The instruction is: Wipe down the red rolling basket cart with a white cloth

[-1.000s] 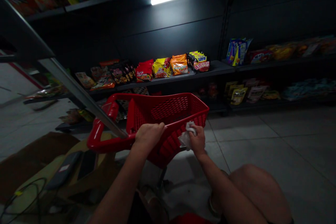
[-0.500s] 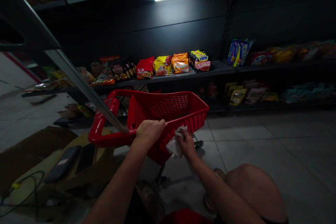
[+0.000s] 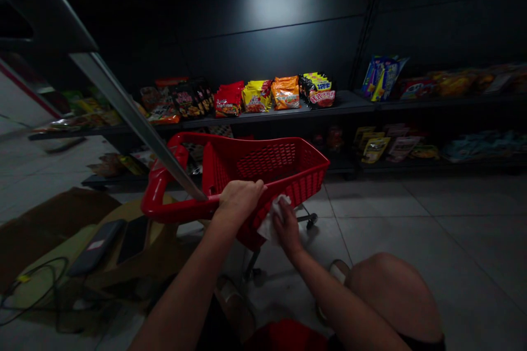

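Note:
A red plastic shopping cart (image 3: 307, 185) with a perforated basket stands in front of me on dark wheeled legs. My left hand (image 3: 242, 197) is closed over the near top rim of its basket. Against the outside of the near basket wall, my right hand (image 3: 287, 226) presses a crumpled white cloth or tissue (image 3: 269, 226), fingers bent round it. The cart's thick red handle (image 3: 154, 192) is at the left, where a metal pole (image 3: 140, 126) crosses in front of it. Inside, the basket floor is mostly hidden.
Dark shelves (image 3: 349, 100) behind the cart carry bagged snacks, among them red packets (image 3: 228, 100) and blue packets (image 3: 382, 77). At lower left, a dark flat device (image 3: 96, 247) and a black slab (image 3: 134, 238) lie beside cables (image 3: 53, 279). Tiled floor (image 3: 395, 203) spreads to the right.
My right hand and the white cloth have shifted slightly left along the basket's side. The left hand stays on the rim. The view has tilted down a little.

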Demonstrator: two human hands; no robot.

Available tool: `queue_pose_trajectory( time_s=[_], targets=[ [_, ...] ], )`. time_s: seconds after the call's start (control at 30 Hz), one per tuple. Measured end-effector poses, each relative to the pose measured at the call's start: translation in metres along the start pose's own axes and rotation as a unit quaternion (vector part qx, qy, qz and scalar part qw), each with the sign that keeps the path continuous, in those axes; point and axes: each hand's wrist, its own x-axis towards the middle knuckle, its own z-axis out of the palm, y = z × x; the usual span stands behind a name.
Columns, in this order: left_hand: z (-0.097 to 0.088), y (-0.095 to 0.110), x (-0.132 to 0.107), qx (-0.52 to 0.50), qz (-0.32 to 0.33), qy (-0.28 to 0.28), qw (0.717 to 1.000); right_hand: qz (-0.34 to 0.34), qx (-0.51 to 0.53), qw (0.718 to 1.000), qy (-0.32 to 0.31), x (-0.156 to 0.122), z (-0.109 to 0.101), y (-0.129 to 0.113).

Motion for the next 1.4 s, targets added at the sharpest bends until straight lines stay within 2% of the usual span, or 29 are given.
queue_pose_trajectory(
  time_s=[0.07, 0.13, 0.27, 0.33, 0.37, 0.43, 0.5, 0.53, 0.57, 0.6, 0.63, 0.7, 0.77, 0.8, 0.83, 0.87, 0.93, 1.0, 1.03, 1.07, 1.1, 1.13, 1.2, 1.23, 1.27, 1.3, 1.33, 1.4],
  targets=[
    [0.001, 0.000, 0.001, 0.001, 0.001, 0.003, 1.000, -0.024, 0.018, 0.999, -0.043, -0.011, 0.006, -0.002],
    [0.002, 0.000, 0.001, 0.004, -0.002, 0.001, 1.000, -0.022, 0.026, 0.998, -0.049, -0.004, -0.002, -0.003],
    [0.000, 0.001, 0.000, 0.004, -0.008, -0.003, 1.000, 0.057, 0.004, 0.994, 0.090, 0.035, -0.027, -0.005],
    [-0.001, 0.001, 0.000, 0.000, -0.008, -0.003, 1.000, 0.069, -0.004, 0.992, 0.103, 0.038, -0.023, -0.007],
    [-0.002, 0.001, 0.000, -0.001, -0.007, -0.003, 1.000, 0.057, -0.004, 0.996, 0.071, 0.031, -0.016, -0.009],
    [-0.002, 0.002, 0.000, 0.000, -0.004, 0.000, 1.000, 0.008, -0.010, 0.998, -0.057, 0.006, 0.003, -0.014],
    [-0.002, 0.002, 0.000, 0.002, -0.001, 0.001, 1.000, -0.049, -0.031, 0.975, -0.213, -0.020, 0.017, -0.019],
    [-0.002, 0.002, 0.000, 0.002, 0.000, 0.000, 1.000, -0.069, -0.042, 0.959, -0.270, -0.028, 0.019, -0.022],
    [-0.002, 0.002, 0.000, 0.001, -0.002, -0.001, 1.000, -0.078, -0.049, 0.952, -0.293, -0.030, 0.018, -0.023],
    [-0.002, 0.002, 0.000, -0.001, -0.003, -0.004, 1.000, -0.075, -0.050, 0.956, -0.278, -0.026, 0.013, -0.023],
    [-0.002, 0.002, 0.000, -0.003, -0.006, -0.009, 1.000, -0.062, -0.045, 0.970, -0.230, -0.017, 0.005, -0.022],
    [-0.002, 0.002, 0.000, -0.008, -0.012, -0.016, 1.000, -0.012, -0.033, 0.997, -0.070, 0.012, -0.013, -0.018],
    [-0.001, 0.002, 0.001, -0.013, -0.015, -0.018, 1.000, 0.035, -0.029, 0.996, 0.080, 0.036, -0.025, -0.013],
    [-0.001, 0.002, 0.001, -0.013, -0.017, -0.016, 1.000, 0.045, -0.027, 0.991, 0.122, 0.041, -0.025, -0.013],
    [-0.001, 0.002, 0.001, -0.013, -0.016, -0.013, 1.000, 0.043, -0.022, 0.991, 0.127, 0.040, -0.021, -0.013],
    [-0.001, 0.002, 0.001, -0.013, -0.015, -0.009, 1.000, 0.027, -0.013, 0.995, 0.090, 0.032, -0.013, -0.015],
    [-0.001, 0.001, 0.001, -0.011, -0.011, -0.006, 1.000, -0.019, 0.008, 0.998, -0.056, 0.003, 0.009, -0.019],
    [-0.001, 0.001, 0.001, -0.009, -0.005, -0.010, 1.000, -0.039, 0.012, 0.981, -0.188, -0.024, 0.028, -0.021],
    [-0.002, 0.001, 0.000, -0.007, -0.004, -0.012, 1.000, -0.041, 0.012, 0.974, -0.222, -0.031, 0.031, -0.020],
    [-0.002, 0.001, 0.000, -0.004, -0.006, -0.012, 1.000, -0.038, 0.013, 0.974, -0.223, -0.030, 0.030, -0.016],
    [-0.002, 0.002, 0.000, -0.002, -0.008, -0.013, 1.000, -0.031, 0.014, 0.980, -0.195, -0.023, 0.022, -0.011],
    [-0.002, 0.002, 0.000, -0.001, -0.012, -0.013, 1.000, -0.019, 0.016, 0.990, -0.138, -0.009, 0.011, -0.004],
    [-0.001, 0.002, 0.000, -0.002, -0.015, -0.014, 1.000, 0.029, 0.013, 0.999, 0.039, 0.030, -0.020, 0.012],
    [-0.001, 0.003, 0.000, -0.004, -0.013, -0.015, 1.000, 0.071, 0.007, 0.987, 0.147, 0.050, -0.034, 0.020],
    [-0.001, 0.003, 0.000, -0.005, -0.013, -0.016, 1.000, 0.100, 0.010, 0.972, 0.212, 0.065, -0.045, 0.027],
    [-0.001, 0.003, 0.000, -0.006, -0.013, -0.017, 1.000, 0.121, 0.010, 0.960, 0.252, 0.075, -0.052, 0.032],
    [-0.001, 0.003, 0.000, -0.004, -0.014, -0.019, 1.000, 0.128, 0.010, 0.956, 0.264, 0.077, -0.052, 0.034],
    [0.000, 0.002, 0.000, 0.002, -0.017, -0.019, 1.000, 0.105, 0.008, 0.973, 0.205, 0.058, -0.035, 0.032]
  ],
)
